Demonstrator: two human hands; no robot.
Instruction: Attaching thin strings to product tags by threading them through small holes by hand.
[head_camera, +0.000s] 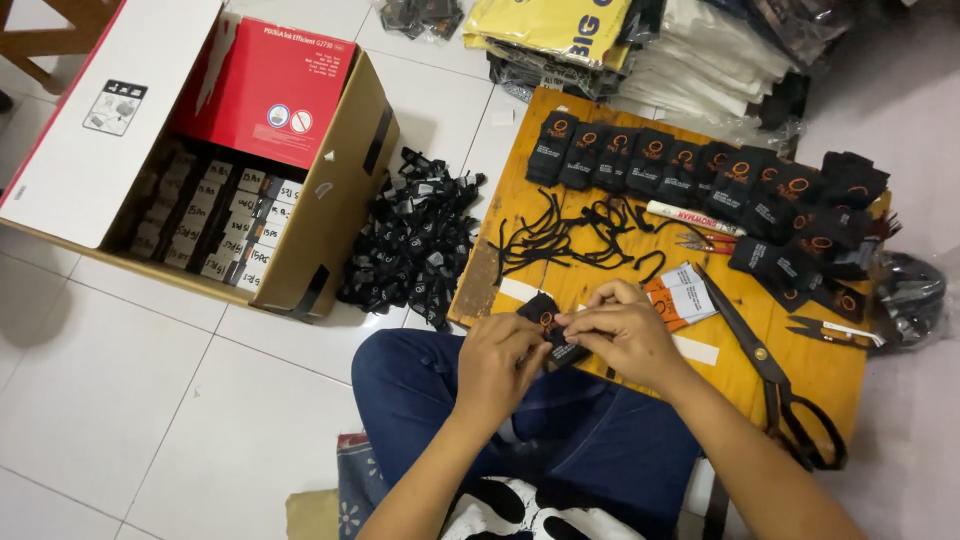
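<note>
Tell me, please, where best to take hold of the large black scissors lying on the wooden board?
Probably by the looped handles of the large black scissors, coming from the near edge of the wooden board. The handles point towards the person, the closed blades away, and the right hand is nearest.

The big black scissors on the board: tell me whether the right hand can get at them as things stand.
Probably yes. The scissors lie uncovered on the wooden board beside the right hand, but that hand and the left hand are holding a black tag.
</note>
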